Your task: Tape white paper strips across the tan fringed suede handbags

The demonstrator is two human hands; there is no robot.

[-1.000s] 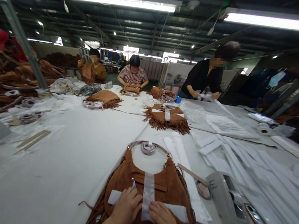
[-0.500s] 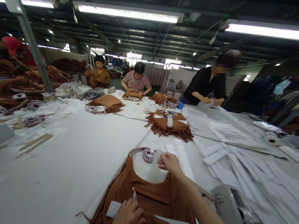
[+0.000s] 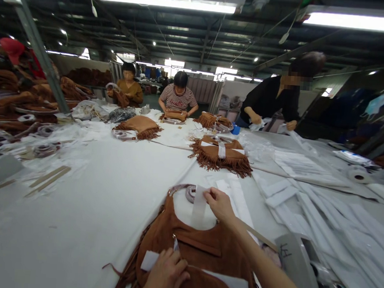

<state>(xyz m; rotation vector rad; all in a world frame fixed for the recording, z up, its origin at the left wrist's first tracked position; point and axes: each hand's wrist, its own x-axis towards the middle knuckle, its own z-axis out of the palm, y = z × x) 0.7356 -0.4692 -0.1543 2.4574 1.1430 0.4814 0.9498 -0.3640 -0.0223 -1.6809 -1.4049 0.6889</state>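
A brown suede bag (image 3: 201, 250) with fringe along its left edge lies in front of me. My left hand (image 3: 166, 271) presses on its front, beside a white strip (image 3: 149, 261), fingers bent; whether it grips anything is hidden. Another white strip (image 3: 234, 285) crosses the bag to the right. My right hand (image 3: 219, 203) pinches the edge of a translucent white sheet (image 3: 200, 206) above the bag's curved opening. Just left of that sheet is a coiled, wrapped strap (image 3: 190, 194).
A grey tape dispenser (image 3: 298, 265) stands at the right, near white strips (image 3: 318, 223). Farther back lie a fringed bag (image 3: 224, 157) and another bag (image 3: 139, 125). Several people work around the table (image 3: 110, 191). Brown material (image 3: 14, 101) is heaped at the left.
The view has shifted slightly. The sheet in my right hand now hangs straighter over the bag's opening. The hands of the person at the right have moved apart with clear plastic.
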